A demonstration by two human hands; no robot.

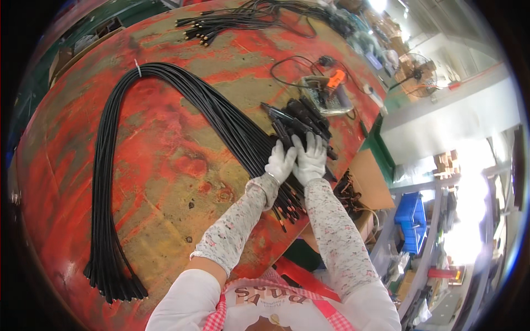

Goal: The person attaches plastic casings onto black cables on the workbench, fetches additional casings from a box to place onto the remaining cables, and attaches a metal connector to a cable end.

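Note:
My left hand (pixel 280 163), in a white glove, is over the right end of a bundle of long black cables (pixel 215 113). Its fingers are bent inward, and what they grip is hidden. Close beside it, my right hand (pixel 310 161), gloved too, has its fingers curled down at the near edge of a heap of black tube-shaped pieces (pixel 301 115); its fingertips' hold does not show. The bundle arches across the table to the left, with a pale tie (pixel 138 68) at its bend. Coppery tips (pixel 290 208) stick out below my wrists.
The table (pixel 160 182) has worn red paint. More black cables (pixel 237 22) lie at its far side. A small bin (pixel 326 98) with an orange-handled tool (pixel 335 79) stands beyond the heap. An open cardboard box (pixel 371 179) adjoins the right edge. A fan (pixel 415 74) stands farther off.

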